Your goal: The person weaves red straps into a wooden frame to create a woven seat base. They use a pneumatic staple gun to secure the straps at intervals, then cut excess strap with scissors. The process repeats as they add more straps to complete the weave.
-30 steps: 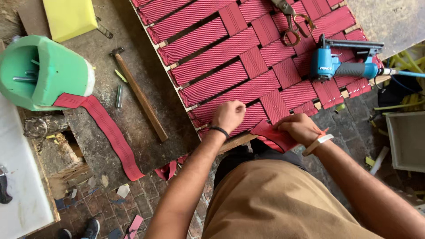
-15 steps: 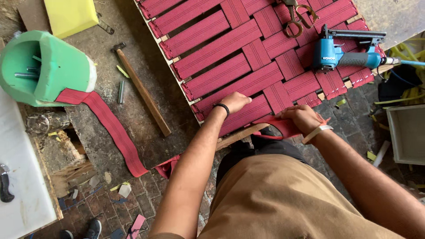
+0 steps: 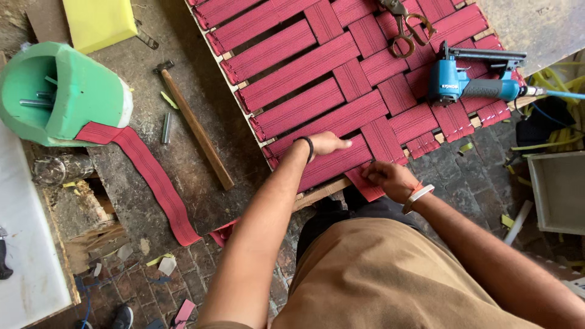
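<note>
We look down on a wooden frame (image 3: 317,196) woven with red webbing (image 3: 317,67), lying over a grimy table (image 3: 140,146). A loose strap (image 3: 152,176) of webbing trails from a green spool (image 3: 67,97) across the table and round to the frame's near edge. Our left hand (image 3: 326,144) lies flat on the weave, fingers spread narrow, pressing a strip down so it stays taut. Our right hand (image 3: 387,178) has its fingers pinched on the strap end (image 3: 365,186) at the edge. A blue staple gun (image 3: 472,82), a hammer (image 3: 195,125) and scissors (image 3: 405,24) lie within reach.
</note>
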Tool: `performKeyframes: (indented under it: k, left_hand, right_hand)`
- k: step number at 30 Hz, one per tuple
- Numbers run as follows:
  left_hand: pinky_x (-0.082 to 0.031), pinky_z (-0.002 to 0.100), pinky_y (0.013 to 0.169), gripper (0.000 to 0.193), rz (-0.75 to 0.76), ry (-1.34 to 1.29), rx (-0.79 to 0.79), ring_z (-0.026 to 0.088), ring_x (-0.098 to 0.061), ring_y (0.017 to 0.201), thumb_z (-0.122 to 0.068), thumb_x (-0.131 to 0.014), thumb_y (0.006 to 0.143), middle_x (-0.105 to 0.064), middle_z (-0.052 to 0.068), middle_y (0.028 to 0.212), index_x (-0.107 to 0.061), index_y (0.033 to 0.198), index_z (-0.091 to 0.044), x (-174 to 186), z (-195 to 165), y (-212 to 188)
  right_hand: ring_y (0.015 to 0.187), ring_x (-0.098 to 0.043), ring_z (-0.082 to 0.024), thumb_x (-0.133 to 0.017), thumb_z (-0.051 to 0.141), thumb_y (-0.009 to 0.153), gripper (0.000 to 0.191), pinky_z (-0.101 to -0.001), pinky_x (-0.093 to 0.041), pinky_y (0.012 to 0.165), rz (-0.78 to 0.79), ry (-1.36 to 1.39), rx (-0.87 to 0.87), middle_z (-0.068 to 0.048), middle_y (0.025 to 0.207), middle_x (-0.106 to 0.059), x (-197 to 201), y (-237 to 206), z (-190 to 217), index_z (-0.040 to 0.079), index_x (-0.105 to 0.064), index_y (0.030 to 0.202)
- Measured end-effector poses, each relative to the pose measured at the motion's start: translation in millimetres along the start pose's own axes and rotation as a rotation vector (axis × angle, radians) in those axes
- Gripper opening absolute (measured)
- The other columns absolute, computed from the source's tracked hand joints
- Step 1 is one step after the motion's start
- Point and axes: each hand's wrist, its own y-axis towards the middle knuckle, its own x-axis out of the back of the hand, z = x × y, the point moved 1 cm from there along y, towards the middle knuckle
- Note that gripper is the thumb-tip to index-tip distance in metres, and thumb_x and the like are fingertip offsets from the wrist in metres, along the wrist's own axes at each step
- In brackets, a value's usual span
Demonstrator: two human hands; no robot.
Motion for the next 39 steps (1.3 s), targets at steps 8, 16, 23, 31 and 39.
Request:
performKeyframes:
  k: [8,16,23,31,39]
  left_hand:
    - [-0.059,0.039,0.073,0.023,-0.872,-0.025,-0.331,0.025,-0.075,0.079,-0.025,-0.087,0.07,-0.077,0.009,0.084,-0.082,0.089,-0.014,-36.4,13.1,-50.9]
    - [-0.06,0.038,0.075,0.011,-0.994,0.109,-0.52,0.024,-0.077,0.084,-0.02,-0.074,0.09,-0.079,0.006,0.091,-0.073,0.101,-0.017,68.5,-32.6,-42.9]
    - [-0.057,0.047,0.08,0.021,-1.083,0.113,-0.537,0.034,-0.072,0.098,-0.015,-0.073,0.086,-0.076,0.012,0.101,-0.068,0.106,-0.009,82.4,-26.6,-22.1]
    - [-0.058,0.039,0.098,0.026,-0.671,0.361,0.1,0.025,-0.073,0.108,-0.022,-0.065,0.097,-0.076,0.007,0.12,-0.081,0.117,-0.028,129.1,-22.5,9.6]
    - [-0.057,0.039,0.097,0.038,-0.314,0.635,0.111,0.025,-0.071,0.111,-0.022,-0.072,0.086,-0.073,0.005,0.124,-0.072,0.124,-0.029,157.2,-33.5,27.0]
  right_hand:
    - [0.109,-0.067,-0.034,-0.075,0.037,0.085,0.053,-0.0461,-0.057,0.087,-0.358,-0.619,0.052,-0.013,0.112,-0.071,12.8,-37.5,73.8,0.011,-0.057,0.127]
    - [0.139,-0.042,-0.04,-0.069,0.046,0.082,0.076,-0.0514,-0.036,0.111,-0.229,-0.689,0.672,-0.021,0.154,-0.045,9.0,27.4,121.5,0.011,-0.05,0.147]
    - [0.145,-0.039,-0.029,-0.055,0.066,0.088,0.087,-0.0511,-0.019,0.124,-0.239,-0.863,0.572,-0.011,0.155,-0.046,-3.8,85.2,129.6,0.011,-0.043,0.154]
    - [0.141,-0.045,-0.027,-0.037,0.072,0.095,0.08,-0.0514,-0.005,0.13,0.067,-1.034,0.255,-0.01,0.138,-0.06,2.6,110.8,154.3,0.009,-0.053,0.143]
    - [0.129,-0.052,-0.031,-0.037,0.076,0.091,0.085,-0.0541,-0.003,0.122,-0.057,-1.059,0.401,-0.015,0.125,-0.064,3.0,114.8,156.2,0.004,-0.056,0.131]
